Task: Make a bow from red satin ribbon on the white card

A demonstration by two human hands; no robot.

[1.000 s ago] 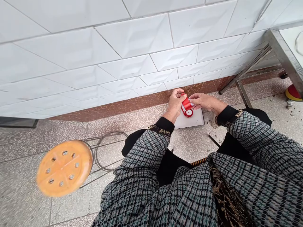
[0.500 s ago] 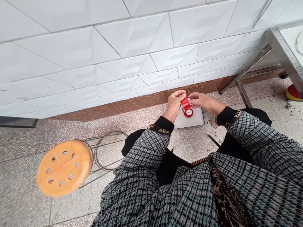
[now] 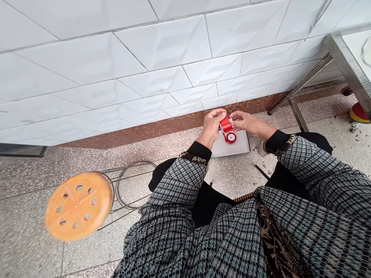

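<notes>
A wide spool of glossy red ribbon (image 3: 226,124) is held up between my two hands. My left hand (image 3: 213,122) is closed, thumb and fingers pinching the red ribbon at the spool's upper left. On the other side, the fingers of my right hand (image 3: 244,122) grip the spool's pale edge. Just below them a smaller roll of narrow red ribbon (image 3: 230,138), with a white centre, lies on a flat white box or board (image 3: 232,150) on the floor. My left hand partly covers the board's left side.
An orange round stool (image 3: 79,206) with metal legs lies on its side at the left. White wall tiles (image 3: 168,44) rise ahead. A metal-framed table (image 3: 344,58) stands at the right, with a red and yellow object (image 3: 359,113) near it. Dark scraps litter the speckled floor (image 3: 232,173).
My left hand has shifted slightly left, fingers still on the ribbon. The spool has tilted a little between the hands. The smaller roll and the board stay in place.
</notes>
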